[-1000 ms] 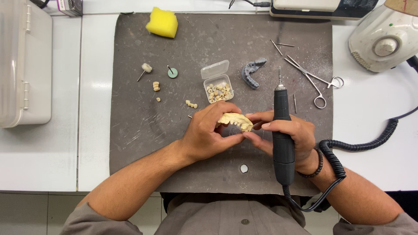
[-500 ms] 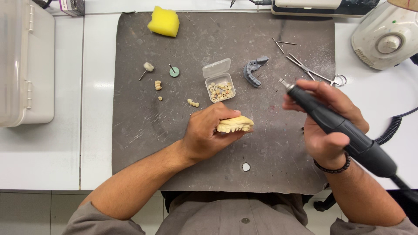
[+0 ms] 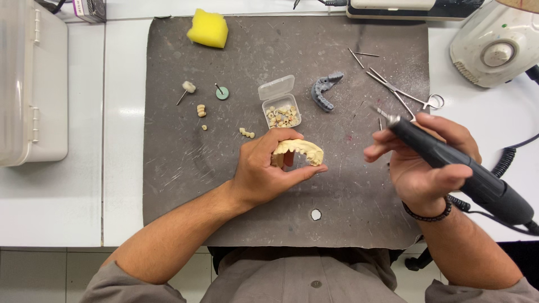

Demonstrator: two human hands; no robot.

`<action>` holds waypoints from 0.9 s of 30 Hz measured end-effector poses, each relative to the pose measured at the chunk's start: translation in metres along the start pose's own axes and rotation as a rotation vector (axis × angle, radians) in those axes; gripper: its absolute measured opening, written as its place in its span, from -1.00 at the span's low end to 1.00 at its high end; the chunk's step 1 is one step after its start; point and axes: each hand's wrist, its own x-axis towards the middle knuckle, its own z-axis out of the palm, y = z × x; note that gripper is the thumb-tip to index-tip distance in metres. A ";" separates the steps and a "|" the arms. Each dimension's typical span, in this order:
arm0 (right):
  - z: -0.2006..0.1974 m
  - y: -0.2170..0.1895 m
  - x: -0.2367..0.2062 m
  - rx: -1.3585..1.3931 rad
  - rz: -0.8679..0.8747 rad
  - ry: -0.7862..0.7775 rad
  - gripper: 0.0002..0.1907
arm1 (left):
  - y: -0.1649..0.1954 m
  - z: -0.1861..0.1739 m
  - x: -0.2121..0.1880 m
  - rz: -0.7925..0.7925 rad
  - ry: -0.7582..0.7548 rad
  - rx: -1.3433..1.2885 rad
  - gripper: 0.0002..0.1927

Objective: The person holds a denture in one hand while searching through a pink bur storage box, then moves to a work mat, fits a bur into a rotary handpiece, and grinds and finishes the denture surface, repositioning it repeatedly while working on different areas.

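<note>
My left hand [image 3: 264,171] grips a cream plaster dental arch model [image 3: 299,150] just above the grey work mat [image 3: 179,163]. Off to the right, my right hand [image 3: 424,163] holds a black rotary handpiece [image 3: 457,171], its metal tip pointing up and left, well apart from the model. A coiled black cable [image 3: 508,157] runs from the handpiece toward the right.
On the mat lie a small open plastic box of tooth pieces [image 3: 281,106], a grey dental arch [image 3: 324,90], scissors-like forceps [image 3: 404,92], loose burs, small tooth pieces [image 3: 200,110] and a yellow sponge [image 3: 208,27]. A white machine [image 3: 494,45] stands at the back right, a clear case [image 3: 28,84] at the left.
My right hand pulled the handpiece away from the model and swung it out to the right, tip now pointing up-left. My left hand kept hold of the model and tilted it slightly.
</note>
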 end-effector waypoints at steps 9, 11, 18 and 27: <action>-0.003 -0.003 -0.022 -0.429 0.156 0.133 -0.57 | 0.005 -0.004 0.002 -0.110 0.004 -0.057 -0.43; -0.001 -0.005 -0.019 -0.253 0.115 0.072 -0.58 | 0.005 -0.005 0.004 -0.160 -0.003 -0.078 -0.45; 0.015 -0.011 0.002 -0.284 0.066 -0.290 -0.59 | 0.005 -0.004 0.002 -0.177 -0.023 -0.117 -0.44; 0.038 -0.015 -0.001 -0.452 -0.039 -0.371 -0.52 | 0.002 -0.002 -0.002 -0.003 -0.069 -0.186 -0.54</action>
